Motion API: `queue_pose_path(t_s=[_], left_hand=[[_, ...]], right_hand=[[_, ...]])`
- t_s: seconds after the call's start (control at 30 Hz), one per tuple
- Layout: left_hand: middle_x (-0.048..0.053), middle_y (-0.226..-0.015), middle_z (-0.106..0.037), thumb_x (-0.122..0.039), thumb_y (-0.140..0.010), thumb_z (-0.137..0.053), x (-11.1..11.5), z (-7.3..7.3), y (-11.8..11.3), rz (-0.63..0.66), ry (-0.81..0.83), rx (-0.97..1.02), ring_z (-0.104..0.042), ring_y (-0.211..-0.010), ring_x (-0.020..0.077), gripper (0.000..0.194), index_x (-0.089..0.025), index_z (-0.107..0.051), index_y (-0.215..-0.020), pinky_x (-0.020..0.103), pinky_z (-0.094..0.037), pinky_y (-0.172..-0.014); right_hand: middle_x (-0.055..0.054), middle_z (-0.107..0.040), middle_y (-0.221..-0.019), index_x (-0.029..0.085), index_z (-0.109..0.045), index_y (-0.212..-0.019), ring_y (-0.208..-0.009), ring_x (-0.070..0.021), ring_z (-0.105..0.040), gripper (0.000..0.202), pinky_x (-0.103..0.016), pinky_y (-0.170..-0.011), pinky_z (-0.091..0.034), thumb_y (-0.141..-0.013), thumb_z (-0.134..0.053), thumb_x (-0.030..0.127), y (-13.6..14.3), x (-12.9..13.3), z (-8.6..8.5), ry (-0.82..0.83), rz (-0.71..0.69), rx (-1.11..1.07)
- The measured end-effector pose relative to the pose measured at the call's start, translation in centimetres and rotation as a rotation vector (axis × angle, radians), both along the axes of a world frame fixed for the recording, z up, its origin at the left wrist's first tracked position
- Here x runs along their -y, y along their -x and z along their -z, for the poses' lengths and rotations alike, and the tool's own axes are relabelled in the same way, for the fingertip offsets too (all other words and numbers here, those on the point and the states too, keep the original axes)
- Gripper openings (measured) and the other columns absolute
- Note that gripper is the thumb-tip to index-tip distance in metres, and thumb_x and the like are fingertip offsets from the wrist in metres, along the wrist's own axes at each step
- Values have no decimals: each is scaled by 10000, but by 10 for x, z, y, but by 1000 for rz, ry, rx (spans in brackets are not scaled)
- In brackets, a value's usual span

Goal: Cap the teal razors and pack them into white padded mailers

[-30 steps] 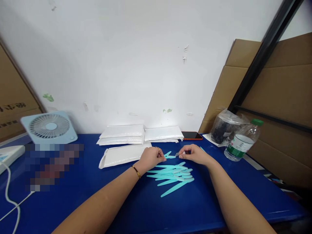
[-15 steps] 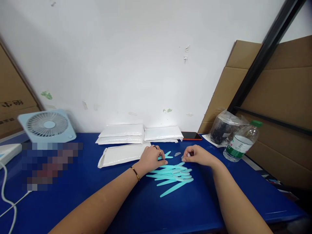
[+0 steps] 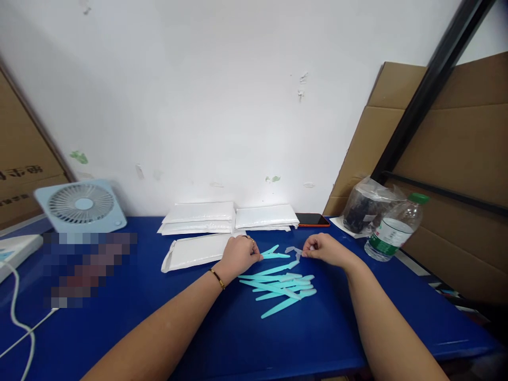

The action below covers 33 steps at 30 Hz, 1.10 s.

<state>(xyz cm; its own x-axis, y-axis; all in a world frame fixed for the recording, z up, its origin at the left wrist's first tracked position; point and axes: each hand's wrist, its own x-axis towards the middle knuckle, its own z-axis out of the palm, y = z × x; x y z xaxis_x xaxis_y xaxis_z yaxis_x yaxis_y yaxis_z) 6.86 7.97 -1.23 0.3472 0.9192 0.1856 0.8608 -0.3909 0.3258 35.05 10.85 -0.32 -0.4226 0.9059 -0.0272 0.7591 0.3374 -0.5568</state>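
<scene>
Several turquoise sticks with pale, clear-looking tips (image 3: 281,303) lie in a loose pile on the blue table (image 3: 222,338). Behind the pile, my left hand (image 3: 243,255) is closed with thumb and finger pinched at the thin end of a turquoise stick (image 3: 273,255). To its right, the fingers of my right hand (image 3: 319,248) are pinched at small translucent pieces (image 3: 293,250) beside the stick tips. Exactly what lies between the right fingertips is too small to make out. A white padded envelope (image 3: 194,253) lies flat behind my left hand.
Stacks of white envelopes (image 3: 200,212) (image 3: 265,217) and a phone (image 3: 313,220) sit along the wall. A bottle (image 3: 392,230) and a bagged dark item (image 3: 361,209) stand at the right. A light blue fan (image 3: 83,203) and a cable (image 3: 16,312) are at the left.
My left hand has shifted slightly left and back off the pile, uncovering more sticks. My right hand has moved a little right. One stick in the pile now lies at a different angle.
</scene>
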Motion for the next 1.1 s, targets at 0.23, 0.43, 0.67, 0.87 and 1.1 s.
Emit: queue_pose_path(t_s=[0.23, 0.43, 0.67, 0.87, 1.1], left_hand=[[2, -811, -628, -469, -699, -625, 11, -3, -8, 34, -64, -1, -555, -811, 185, 236, -247, -667, -766, 283, -355, -703], [-6, -753, -653, -347, -743, -607, 11, 1, -16, 117, 47, -71, -565, -778, 167, 148, -230, -669, -676, 273, -349, -684], [30, -821, -645, -311, -749, -606, 3, -1, -1, 15, -74, -107, -549, -850, 196, 121, -217, -676, -717, 300, -338, -750], [-16, -727, -624, -465, -698, -631, 14, -11, -2, 206, 24, -49, -555, -706, 144, 215, -259, -690, -713, 254, -344, -658], [-12, -676, -638, -416, -682, -636, 20, -10, -12, 190, 136, -68, -554, -632, 133, 179, -247, -695, -684, 233, -337, -568]], right_hand=[[-15, -563, -736, 181, -667, -792, -644, -129, -496, 263, -219, -566, -358, -653, -672, 404, 17, 5, 3, -67, -134, -2], [2, -528, -691, 172, -645, -736, -607, -116, -465, 238, -211, -539, -338, -651, -671, 393, 27, 8, 5, 36, -174, 11], [-13, -609, -669, 168, -664, -727, -590, -125, -485, 230, -226, -530, -337, -658, -652, 388, 9, 0, 1, -22, -8, -16], [-9, -594, -658, 167, -673, -754, -583, -117, -479, 262, -222, -523, -332, -690, -634, 418, 14, 9, -4, 16, -122, -78], [-15, -581, -667, 174, -707, -744, -577, -117, -469, 281, -223, -517, -327, -661, -676, 440, 36, 20, -7, 117, -323, -55]])
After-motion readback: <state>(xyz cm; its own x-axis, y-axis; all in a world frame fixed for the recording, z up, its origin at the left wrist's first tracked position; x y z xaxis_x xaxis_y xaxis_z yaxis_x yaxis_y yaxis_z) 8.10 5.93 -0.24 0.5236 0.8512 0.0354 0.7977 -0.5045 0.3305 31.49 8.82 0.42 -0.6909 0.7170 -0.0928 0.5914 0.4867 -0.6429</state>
